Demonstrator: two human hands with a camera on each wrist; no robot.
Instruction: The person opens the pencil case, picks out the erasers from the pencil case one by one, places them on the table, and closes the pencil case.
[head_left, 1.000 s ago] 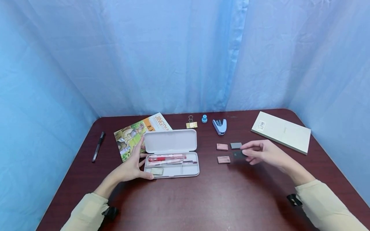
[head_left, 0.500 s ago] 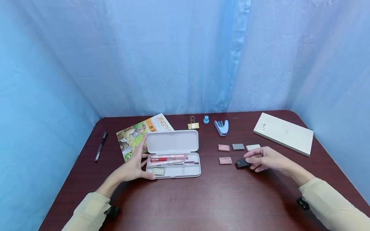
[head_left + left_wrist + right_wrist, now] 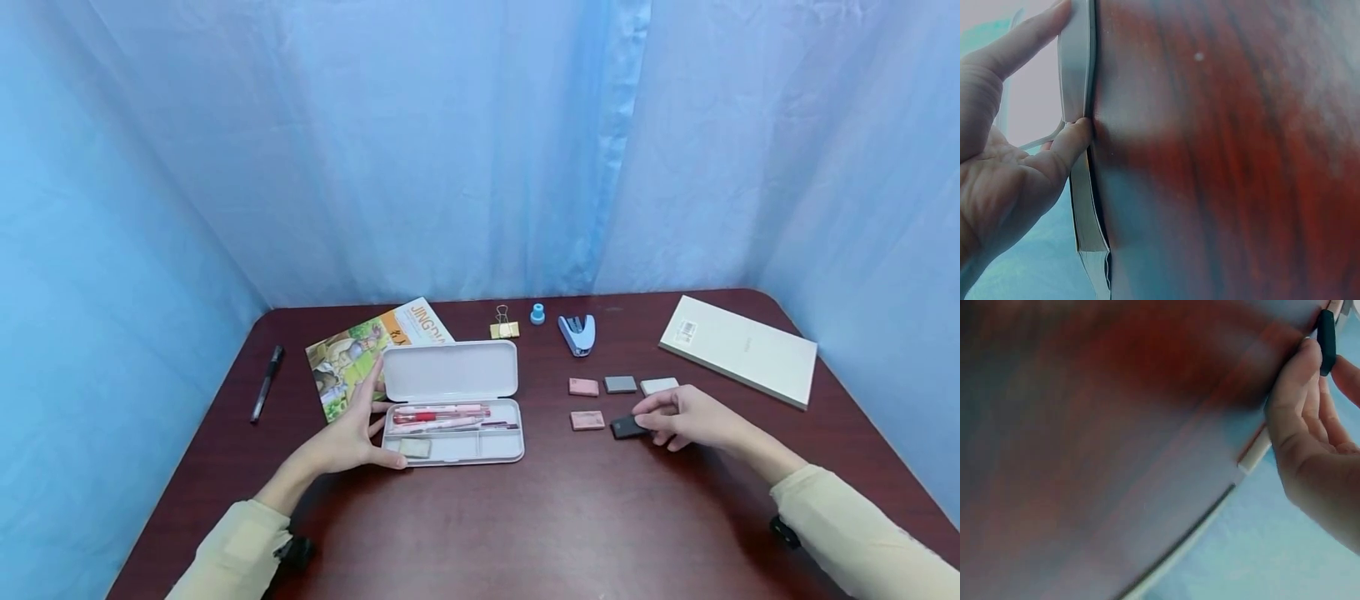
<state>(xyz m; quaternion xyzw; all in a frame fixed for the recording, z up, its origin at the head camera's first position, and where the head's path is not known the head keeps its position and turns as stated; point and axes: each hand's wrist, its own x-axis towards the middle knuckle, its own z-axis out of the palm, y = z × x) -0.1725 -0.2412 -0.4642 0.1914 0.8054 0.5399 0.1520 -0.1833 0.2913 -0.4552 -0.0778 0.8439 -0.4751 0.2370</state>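
Note:
My left hand [image 3: 352, 433] grips the left end of an open pencil case [image 3: 498, 454], thumb at the front edge and fingers behind. Pens [image 3: 438, 415] lie in its back compartment, and a pale eraser [image 3: 415, 448] sits in the front left one. In the head view my right hand [image 3: 693, 421] pinches a black eraser [image 3: 627, 427] between thumb and forefinger, at or just above the table. The same black eraser [image 3: 1327, 344] shows edge-on in the right wrist view. Around it are a front pink eraser [image 3: 587, 421], a back pink eraser [image 3: 583, 387], a grey eraser [image 3: 620, 384] and a white eraser [image 3: 659, 385].
Behind the case lies a picture book [image 3: 348, 358], with a black pen [image 3: 267, 383] to its left. Along the back stand a gold binder clip [image 3: 505, 330], a small blue cone-like piece [image 3: 537, 314] and a blue stapler [image 3: 577, 335]. A cream boxed book [image 3: 738, 350] lies at right.
My right hand has brought the black eraser toward me, in front of the grey and white erasers and right of the front pink one. The white eraser has come into view. My left hand keeps its hold.

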